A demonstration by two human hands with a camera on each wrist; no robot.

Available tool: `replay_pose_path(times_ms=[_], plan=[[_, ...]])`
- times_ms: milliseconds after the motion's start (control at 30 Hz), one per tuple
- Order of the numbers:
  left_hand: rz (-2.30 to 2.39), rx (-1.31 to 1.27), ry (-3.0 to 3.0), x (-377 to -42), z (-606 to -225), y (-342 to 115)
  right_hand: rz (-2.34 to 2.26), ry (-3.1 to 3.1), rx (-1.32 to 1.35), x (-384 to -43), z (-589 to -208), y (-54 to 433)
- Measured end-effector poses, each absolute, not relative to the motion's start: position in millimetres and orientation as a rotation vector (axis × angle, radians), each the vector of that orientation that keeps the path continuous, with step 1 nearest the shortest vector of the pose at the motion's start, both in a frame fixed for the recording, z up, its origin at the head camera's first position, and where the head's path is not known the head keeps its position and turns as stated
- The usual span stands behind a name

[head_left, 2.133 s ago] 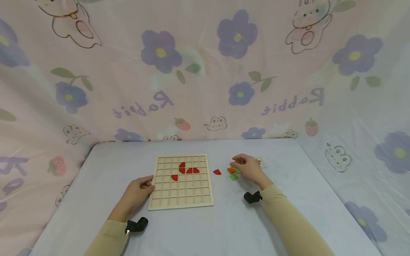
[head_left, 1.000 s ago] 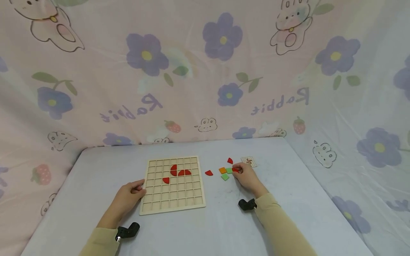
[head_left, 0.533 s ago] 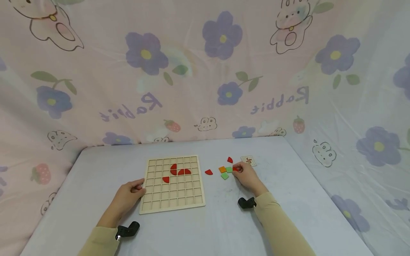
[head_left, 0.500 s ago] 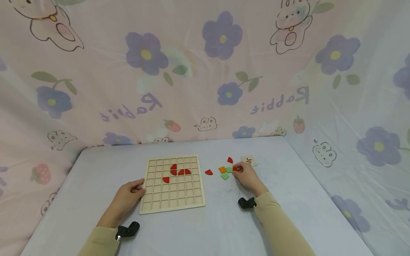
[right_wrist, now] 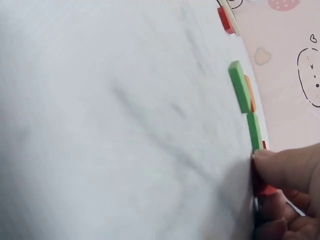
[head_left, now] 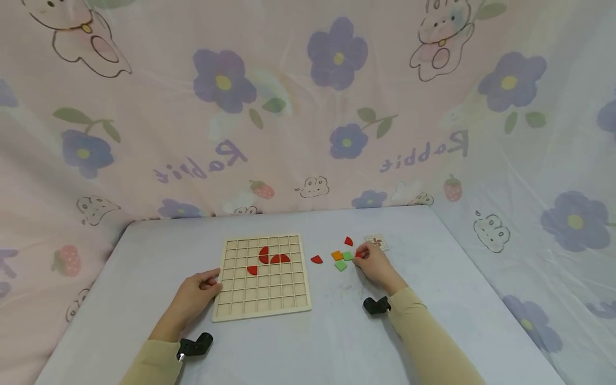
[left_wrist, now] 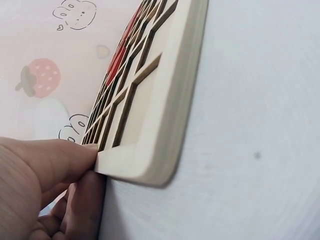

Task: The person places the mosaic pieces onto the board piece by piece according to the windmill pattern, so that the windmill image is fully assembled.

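Note:
A light wooden grid board [head_left: 262, 299] lies left of centre, with several red quarter-circle tiles [head_left: 252, 270] in its cells. My left hand [head_left: 192, 297] holds the board's left edge, the thumb on the rim and curled fingers against the side, as the left wrist view shows close up. To the right of the board, my right hand [head_left: 377, 266] pinches a red quarter-circle tile [right_wrist: 263, 187] between thumb and fingers, low over the table. Its thumb tip is right by a green square tile [head_left: 348, 256]. The fingers hide most of the pinched tile.
Beside the right hand lie an orange square tile [head_left: 337, 255], another green square tile [head_left: 340, 265] and two loose red quarter-circles, one farther back [head_left: 348, 241], one nearer the board [head_left: 316, 259]. A small gridded pattern card [head_left: 377, 241] lies behind the hand. Patterned cloth [head_left: 289, 107] rises behind the table.
From its place above the tiles, my right hand has come down to the right of the green tile and pinched a red quarter-circle, uncovering another farther back. The left hand stays at the board.

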State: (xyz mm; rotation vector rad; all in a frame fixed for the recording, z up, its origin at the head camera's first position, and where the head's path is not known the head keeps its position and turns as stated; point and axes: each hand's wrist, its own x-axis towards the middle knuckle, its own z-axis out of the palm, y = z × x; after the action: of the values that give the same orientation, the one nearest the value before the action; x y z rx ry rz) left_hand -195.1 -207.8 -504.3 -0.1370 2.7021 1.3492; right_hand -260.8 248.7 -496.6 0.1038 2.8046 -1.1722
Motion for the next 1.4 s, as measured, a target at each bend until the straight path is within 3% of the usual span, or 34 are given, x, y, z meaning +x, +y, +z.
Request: replay_pose_path(times_ms=[467, 1000, 1400], plan=[[1.369, -0.144, 2.695, -195, -506, -207, -1.344, 2.736, 0.043, -264, -477, 229], [1.357, -0.145, 2.702, -195, -505, -209, -1.505, 2.543, -0.197, -257, -483, 103], [1.374, -0.141, 2.711, -198, -508, -209, -1.503, 2.543, -0.302, -255, -489, 50]])
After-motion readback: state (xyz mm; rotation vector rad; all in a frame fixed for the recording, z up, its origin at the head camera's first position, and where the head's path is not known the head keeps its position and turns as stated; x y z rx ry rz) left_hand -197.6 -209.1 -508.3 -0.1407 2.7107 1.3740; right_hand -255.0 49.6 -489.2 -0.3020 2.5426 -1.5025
